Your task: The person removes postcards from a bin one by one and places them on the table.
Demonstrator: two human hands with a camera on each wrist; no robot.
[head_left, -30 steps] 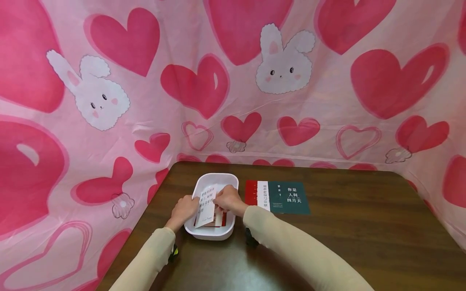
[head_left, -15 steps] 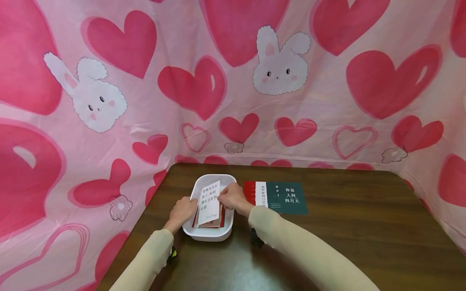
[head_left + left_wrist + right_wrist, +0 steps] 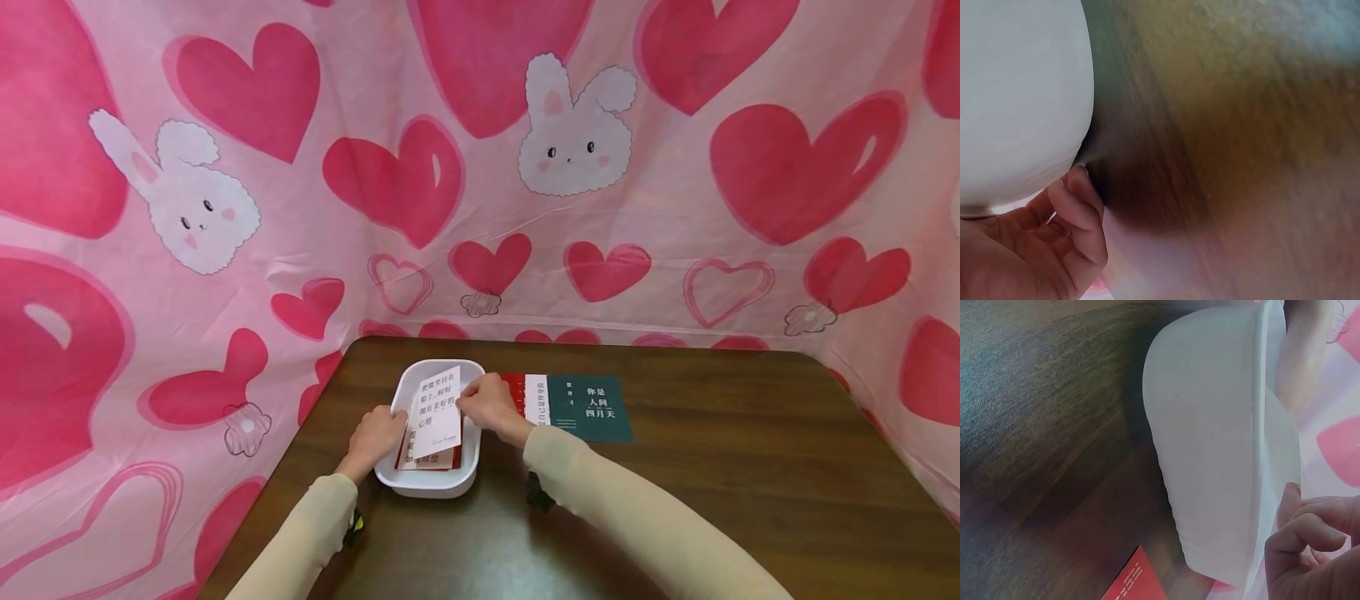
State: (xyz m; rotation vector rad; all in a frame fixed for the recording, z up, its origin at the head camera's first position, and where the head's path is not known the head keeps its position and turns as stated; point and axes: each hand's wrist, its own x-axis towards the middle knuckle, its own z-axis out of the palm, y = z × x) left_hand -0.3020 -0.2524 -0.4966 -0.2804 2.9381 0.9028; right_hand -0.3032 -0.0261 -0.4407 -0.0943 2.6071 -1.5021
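Observation:
In the head view a white plastic tub (image 3: 433,488) stands on the table with several printed cards inside. My left hand (image 3: 377,439) grips the tub's left rim; the left wrist view shows its fingers (image 3: 1079,212) curled against the outer wall. Between thumb and fingers, my right hand (image 3: 492,407) pinches the right edge of a white card (image 3: 437,417) printed with dark characters. This card is tilted over a beige card (image 3: 406,461) and red-edged cards in the tub, partly covering them. The right wrist view shows the pinched card (image 3: 1285,447) rising past the tub's rim.
Right of the tub, a red card (image 3: 517,386), a white card (image 3: 536,400) and a teal card (image 3: 596,408) overlap on the brown wooden table (image 3: 720,467). My right forearm passes just in front of them. A pink heart-print cloth (image 3: 420,292) hangs behind the table.
My right hand has shifted slightly right, drawing the white card with it. The card has swung rightward, showing more of the beige card beneath. My left hand stays on the rim.

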